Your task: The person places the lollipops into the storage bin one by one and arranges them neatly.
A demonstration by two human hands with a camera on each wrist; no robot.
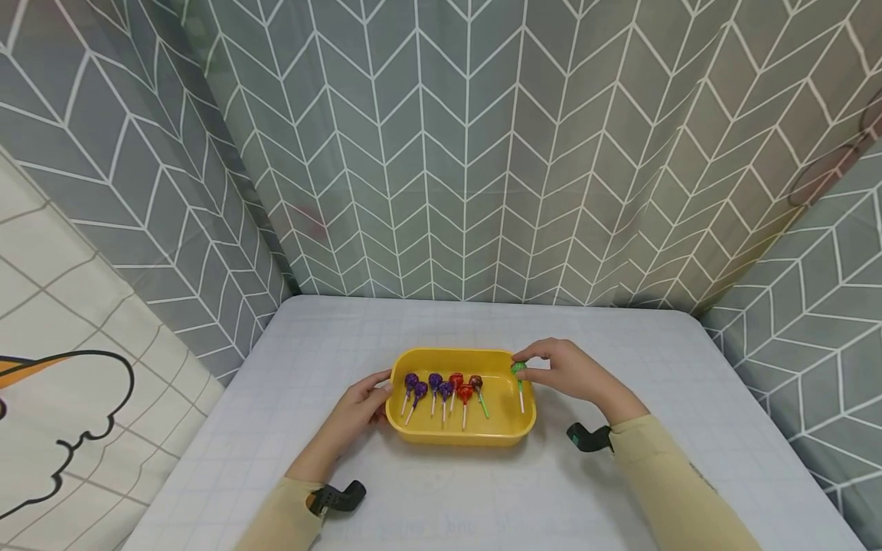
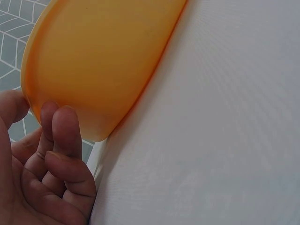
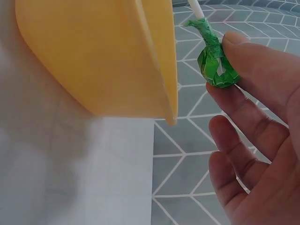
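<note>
My right hand (image 1: 568,371) pinches a green-wrapped lollipop (image 3: 217,68) by its candy end, between thumb and index finger. The white stick of this lollipop points down over the right end of a yellow plastic tray (image 1: 455,438) in the head view. At the tray's left end, my left hand (image 1: 358,405) holds the rim, its fingers against the outer wall (image 2: 93,70) in the left wrist view. Inside the tray lie several purple lollipops (image 1: 435,381), two red lollipops (image 1: 465,393) and a dark red lollipop (image 1: 476,381) with a green stick.
A white-covered table (image 1: 427,497) bears the tray near its middle. Behind it hangs a grey curtain (image 1: 448,191) with white chevron lines, and similar fabric stands at both sides. Each wrist wears a black camera band (image 1: 589,438).
</note>
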